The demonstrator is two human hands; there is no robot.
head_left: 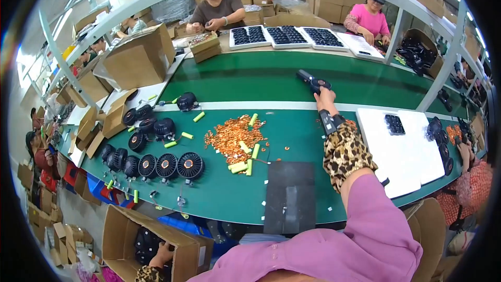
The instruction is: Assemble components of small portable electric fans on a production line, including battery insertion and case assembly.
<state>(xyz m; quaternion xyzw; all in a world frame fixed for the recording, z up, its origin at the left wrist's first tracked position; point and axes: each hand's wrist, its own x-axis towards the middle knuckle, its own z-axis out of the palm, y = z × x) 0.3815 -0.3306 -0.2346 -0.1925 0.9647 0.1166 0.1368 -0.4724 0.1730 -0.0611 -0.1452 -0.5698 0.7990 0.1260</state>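
Note:
My right hand (pixel 326 97) stretches far over the table, its fingers closed on a black handheld fan (pixel 316 83) that lies on the green conveyor belt (pixel 250 73). Down at the lower left, my left hand (pixel 163 255) is inside a cardboard box (pixel 190 248), with its fingers bent over a black plastic part among others (pixel 146 244); the fingertips are partly hidden. Round black fan units with wires (pixel 190 165) stand in rows on the left of the green table. A dark mat (pixel 289 196) lies in front of me.
A heap of small copper-coloured rings (pixel 235 136) with yellow-green battery cells (pixel 255 151) sits mid-table. White foam boards (pixel 376 146) lie at the right. Across the belt are white trays of black parts (pixel 288 35) and two people. A metal frame (pixel 446 65) spans overhead.

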